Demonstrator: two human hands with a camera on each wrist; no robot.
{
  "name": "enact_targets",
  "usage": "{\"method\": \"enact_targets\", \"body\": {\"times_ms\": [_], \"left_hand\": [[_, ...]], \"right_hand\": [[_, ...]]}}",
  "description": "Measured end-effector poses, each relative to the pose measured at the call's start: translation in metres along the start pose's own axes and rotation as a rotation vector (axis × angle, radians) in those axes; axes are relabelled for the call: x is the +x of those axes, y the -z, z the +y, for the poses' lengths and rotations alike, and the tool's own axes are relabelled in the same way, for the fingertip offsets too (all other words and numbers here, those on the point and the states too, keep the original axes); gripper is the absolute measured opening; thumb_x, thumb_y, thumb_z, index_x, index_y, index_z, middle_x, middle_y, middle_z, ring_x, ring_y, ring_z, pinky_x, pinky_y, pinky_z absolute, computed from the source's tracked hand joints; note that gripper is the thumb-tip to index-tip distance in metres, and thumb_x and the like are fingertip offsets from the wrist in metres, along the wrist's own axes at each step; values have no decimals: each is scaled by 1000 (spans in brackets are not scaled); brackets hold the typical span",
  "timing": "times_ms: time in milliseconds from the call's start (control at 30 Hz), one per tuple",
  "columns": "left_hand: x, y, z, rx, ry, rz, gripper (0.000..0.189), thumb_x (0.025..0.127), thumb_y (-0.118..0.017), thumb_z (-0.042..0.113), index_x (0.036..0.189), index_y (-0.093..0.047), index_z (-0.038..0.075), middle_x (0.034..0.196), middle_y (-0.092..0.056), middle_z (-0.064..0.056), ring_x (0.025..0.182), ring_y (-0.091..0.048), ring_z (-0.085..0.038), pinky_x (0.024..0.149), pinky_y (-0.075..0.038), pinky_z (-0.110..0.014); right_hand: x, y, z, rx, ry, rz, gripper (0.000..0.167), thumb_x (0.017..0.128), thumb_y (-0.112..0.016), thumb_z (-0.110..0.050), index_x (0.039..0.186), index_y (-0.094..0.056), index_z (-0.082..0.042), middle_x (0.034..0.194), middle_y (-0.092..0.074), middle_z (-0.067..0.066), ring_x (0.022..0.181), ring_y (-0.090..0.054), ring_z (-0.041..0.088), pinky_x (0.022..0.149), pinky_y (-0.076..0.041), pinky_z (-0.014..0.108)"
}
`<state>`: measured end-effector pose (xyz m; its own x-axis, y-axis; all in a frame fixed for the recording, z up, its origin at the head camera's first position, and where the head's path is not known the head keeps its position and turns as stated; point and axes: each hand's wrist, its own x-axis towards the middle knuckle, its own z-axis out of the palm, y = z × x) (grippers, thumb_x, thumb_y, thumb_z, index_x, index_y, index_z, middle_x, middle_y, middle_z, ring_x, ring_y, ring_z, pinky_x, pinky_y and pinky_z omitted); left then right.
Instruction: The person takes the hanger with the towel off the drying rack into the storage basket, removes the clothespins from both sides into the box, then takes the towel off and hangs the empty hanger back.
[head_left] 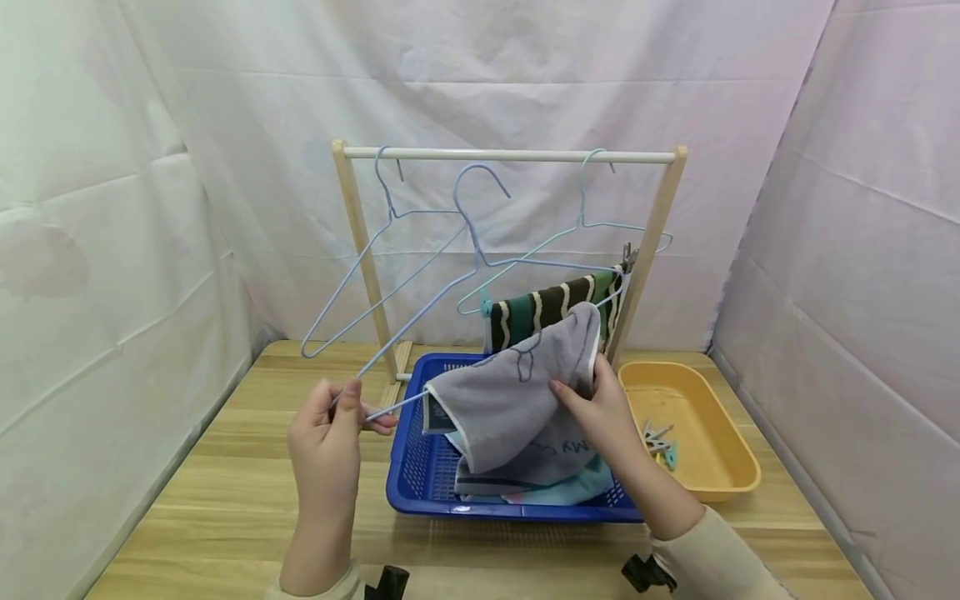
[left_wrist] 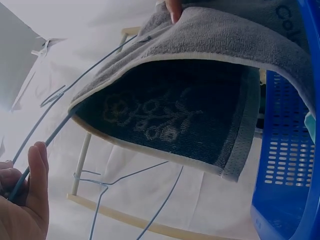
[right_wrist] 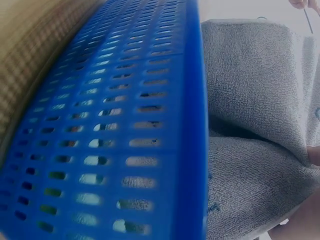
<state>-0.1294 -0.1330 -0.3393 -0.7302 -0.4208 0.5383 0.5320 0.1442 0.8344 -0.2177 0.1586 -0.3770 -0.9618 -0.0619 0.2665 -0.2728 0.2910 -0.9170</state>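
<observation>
My left hand [head_left: 326, 442] holds a light blue wire hanger [head_left: 420, 315] by its left corner, with the hook pointing up. A grey towel [head_left: 510, 392] with pale edging is draped over the hanger's lower bar. My right hand [head_left: 596, 408] pinches the towel near its right edge, thumb in front. The left wrist view shows the towel's dark underside [left_wrist: 150, 112] with a pale flower pattern. Below, the towel's lower part hangs over a blue perforated basket [head_left: 517, 510], where light blue cloth [head_left: 573, 487] lies.
A rack with a white rail [head_left: 510, 155] and wooden posts stands behind. From it hang a bare blue hanger [head_left: 348, 279] and a pale green hanger [head_left: 551, 242] bearing a striped towel [head_left: 547, 304] with clothespins. At right, a yellow tray [head_left: 697, 417] holds several clothespins [head_left: 660, 446].
</observation>
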Motion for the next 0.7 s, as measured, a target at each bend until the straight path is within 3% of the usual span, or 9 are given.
{"method": "enact_targets", "body": {"times_ms": [333, 700], "left_hand": [[1, 4, -1, 17, -33, 23, 32, 101, -54, 12, 78, -50, -10, 58, -58, -15, 50, -65, -16, 48, -56, -27], [3, 8, -1, -11, -17, 49, 32, 100, -55, 13, 79, -51, -10, 58, -60, -15, 49, -64, -15, 49, -55, -25]], "right_hand": [[-3, 10, 10, -90, -7, 5, 57, 92, -71, -22, 136, -39, -3, 135, -50, 20, 127, -47, 34, 101, -42, 55], [-2, 15, 18, -182, 30, -12, 51, 91, -71, -12, 133, -44, -2, 131, -53, 22, 122, -52, 38, 97, -46, 56]]}}
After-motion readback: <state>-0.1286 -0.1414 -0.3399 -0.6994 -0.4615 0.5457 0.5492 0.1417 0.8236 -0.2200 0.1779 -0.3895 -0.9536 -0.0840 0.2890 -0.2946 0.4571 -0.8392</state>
